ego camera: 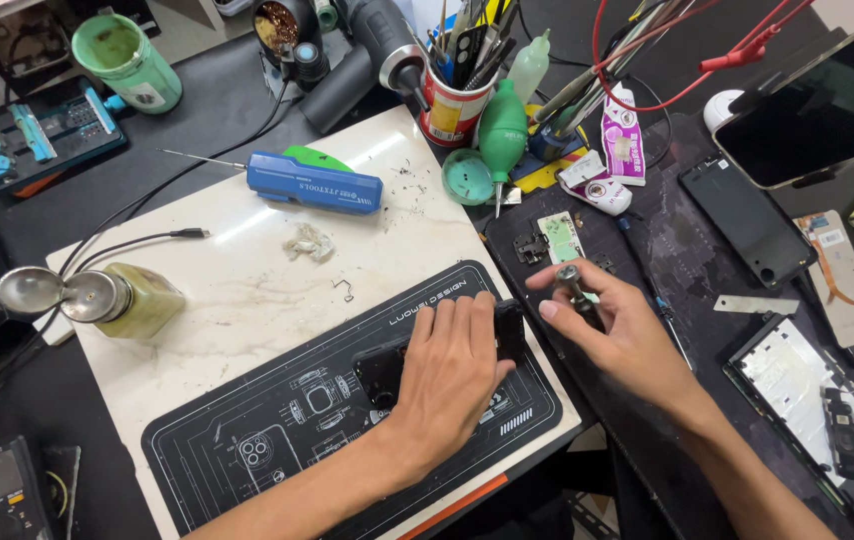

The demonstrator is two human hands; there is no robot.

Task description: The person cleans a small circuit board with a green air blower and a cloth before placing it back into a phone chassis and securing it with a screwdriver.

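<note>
Your left hand (452, 365) lies flat, palm down, pinning a dark phone (387, 365) to the black mat (247, 450) on the worktop, its long axis running left to right. Just to the right your right hand (617, 325), the nearer to the loose parts, pinches a small screwdriver (574, 285) upright. A blue driver (315, 183) lies well behind, a metal-topped bottle (122, 298) to the left; nothing stands between hands and phone.

Left of the red tool cup (454, 108): blue electric screwdriver (315, 183), green-lidded jar (128, 60). Right of it: green bulb blower (502, 135), red leads (737, 55), dark phone screen (747, 222).
</note>
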